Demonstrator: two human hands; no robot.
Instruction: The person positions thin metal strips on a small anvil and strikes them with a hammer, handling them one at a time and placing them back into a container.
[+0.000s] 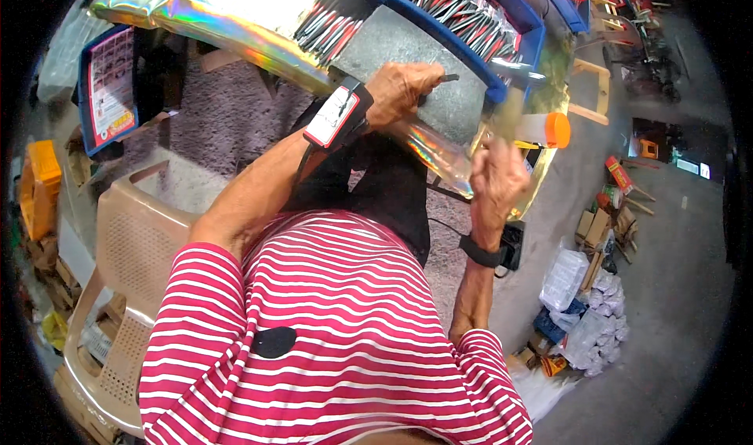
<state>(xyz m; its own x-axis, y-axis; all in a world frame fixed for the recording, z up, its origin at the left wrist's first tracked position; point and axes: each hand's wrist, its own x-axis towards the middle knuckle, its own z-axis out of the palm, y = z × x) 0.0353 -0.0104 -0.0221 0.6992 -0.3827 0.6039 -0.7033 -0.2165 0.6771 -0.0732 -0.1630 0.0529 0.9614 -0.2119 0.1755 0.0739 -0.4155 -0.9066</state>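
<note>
My left hand (pixel 401 90) is closed over a grey metal slab (pixel 408 41) on the bench. A short dark rod-like piece (pixel 449 77) sticks out past its fingers; the rest is covered by the hand. On the right, my right hand (pixel 499 180) is wrapped round the handle of a hammer (pixel 510 116), raised beside the slab. Motion blurs the hammer, its shiny head pointing away from me. Slim black, red and silver pieces (pixel 328 33) lie heaped left of the slab.
Behind the slab, a blue tray (pixel 471 61) holds many similar slim pieces. A white jar with an orange lid (pixel 555 130) stands right of the hammer. A beige plastic chair (pixel 141 241) is at my left. Plastic-wrapped bundles (pixel 592 319) lie on the floor at right.
</note>
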